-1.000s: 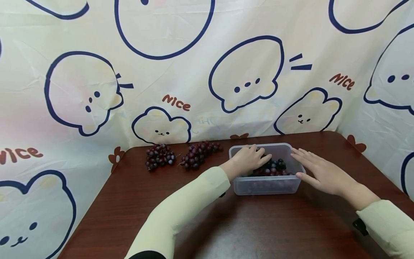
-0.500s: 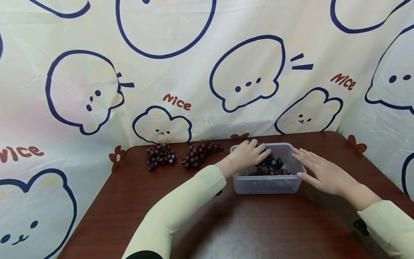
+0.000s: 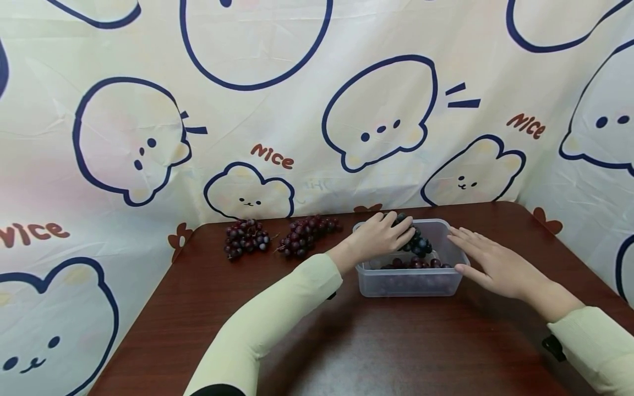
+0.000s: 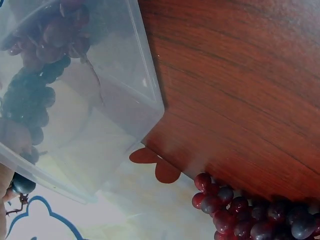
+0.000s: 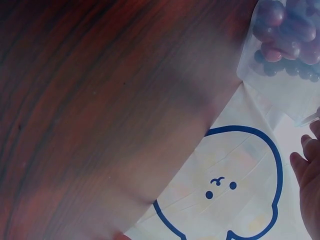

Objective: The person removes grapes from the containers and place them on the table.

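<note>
My left hand (image 3: 373,236) grips a dark blue-black bunch of grapes (image 3: 418,246) over the left side of a clear plastic container (image 3: 410,284). The bunch hangs partly inside it; the fingers hide its upper part. Through the wall in the left wrist view, the same dark grapes (image 4: 30,97) look blurred, and a stem (image 4: 23,199) sticks out by the fingers. A reddish bunch of grapes (image 3: 418,263) lies on the container's floor. With fingers extended, my right hand (image 3: 500,269) rests against the container's right rim.
Two reddish-purple bunches of grapes, one at the left (image 3: 245,239) and one nearer the container (image 3: 307,236), lie along the back of the brown wooden table (image 3: 406,341). A printed cloth (image 3: 277,121) hangs right behind the table's back edge.
My left hand has risen slightly and drawn back left, lifting the dark grapes off the reddish ones. The right hand has stayed at the container's rim.
</note>
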`<state>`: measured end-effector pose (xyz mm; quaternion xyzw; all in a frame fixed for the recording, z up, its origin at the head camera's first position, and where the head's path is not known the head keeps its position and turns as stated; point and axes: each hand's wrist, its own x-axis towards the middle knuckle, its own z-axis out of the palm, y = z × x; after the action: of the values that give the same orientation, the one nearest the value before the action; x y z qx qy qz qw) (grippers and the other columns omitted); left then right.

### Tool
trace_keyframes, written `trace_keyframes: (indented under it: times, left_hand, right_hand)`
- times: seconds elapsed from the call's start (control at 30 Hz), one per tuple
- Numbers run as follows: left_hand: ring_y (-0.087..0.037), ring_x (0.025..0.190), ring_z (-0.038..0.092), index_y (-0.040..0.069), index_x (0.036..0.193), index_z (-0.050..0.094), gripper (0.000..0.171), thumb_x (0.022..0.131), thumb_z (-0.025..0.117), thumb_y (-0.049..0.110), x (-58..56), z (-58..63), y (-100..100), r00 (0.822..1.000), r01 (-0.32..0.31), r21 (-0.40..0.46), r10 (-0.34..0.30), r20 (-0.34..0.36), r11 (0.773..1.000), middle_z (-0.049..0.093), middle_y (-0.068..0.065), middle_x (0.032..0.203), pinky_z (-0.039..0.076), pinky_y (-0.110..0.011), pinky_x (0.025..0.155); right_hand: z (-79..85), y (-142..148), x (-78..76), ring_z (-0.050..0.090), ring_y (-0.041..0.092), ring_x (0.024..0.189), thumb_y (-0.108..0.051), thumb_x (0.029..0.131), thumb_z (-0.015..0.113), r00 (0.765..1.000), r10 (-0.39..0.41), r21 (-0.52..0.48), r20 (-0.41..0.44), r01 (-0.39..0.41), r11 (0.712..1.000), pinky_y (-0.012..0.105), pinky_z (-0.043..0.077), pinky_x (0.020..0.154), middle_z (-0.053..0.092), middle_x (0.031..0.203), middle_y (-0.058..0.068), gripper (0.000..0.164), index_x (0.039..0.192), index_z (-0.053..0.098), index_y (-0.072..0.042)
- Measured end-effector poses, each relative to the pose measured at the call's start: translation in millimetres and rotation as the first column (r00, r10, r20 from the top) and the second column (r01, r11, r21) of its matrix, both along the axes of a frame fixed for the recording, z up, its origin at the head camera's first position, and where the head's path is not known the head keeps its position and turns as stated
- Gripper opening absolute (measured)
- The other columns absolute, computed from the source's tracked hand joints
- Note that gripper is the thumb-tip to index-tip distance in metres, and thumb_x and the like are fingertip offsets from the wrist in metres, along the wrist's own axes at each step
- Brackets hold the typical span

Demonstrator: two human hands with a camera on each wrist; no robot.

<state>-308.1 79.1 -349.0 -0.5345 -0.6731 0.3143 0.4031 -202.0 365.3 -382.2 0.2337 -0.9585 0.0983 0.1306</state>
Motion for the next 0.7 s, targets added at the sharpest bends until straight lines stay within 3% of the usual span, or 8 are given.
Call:
trace_keyframes:
  times: [0.5, 0.7]
  left_hand:
    - [-0.024, 0.108, 0.058, 0.016, 0.137, 0.056, 0.037, 0.106, 0.037, 0.013, -5.0, 6.2, -11.0, 0.988, 0.153, 0.113, -0.150, -0.036, 0.982, 0.051, -0.006, 0.140, 0.052, -0.033, 0.077]
    - [-0.025, 0.113, 0.058, 0.015, 0.140, 0.054, 0.037, 0.107, 0.036, 0.016, -5.0, 9.9, -15.1, 0.984, 0.175, 0.113, -0.172, -0.038, 0.978, 0.051, -0.007, 0.141, 0.052, -0.035, 0.082]
  right_hand:
    - [-0.8, 0.2, 0.2, 0.030, 0.038, 0.139, -0.041, 0.095, 0.059, 1.000, 0.004, 0.005, -0.007, -0.004, 1.000, 0.057, 0.027, 0.108, 0.033, 0.153, 0.018, 0.067, 0.150, 0.038, -0.009]
    - [0.6, -0.3, 0.8, 0.031, 0.040, 0.137, -0.041, 0.095, 0.059, 1.000, 0.012, 0.007, -0.008, -0.012, 1.000, 0.053, 0.025, 0.111, 0.033, 0.152, 0.019, 0.067, 0.149, 0.038, -0.008]
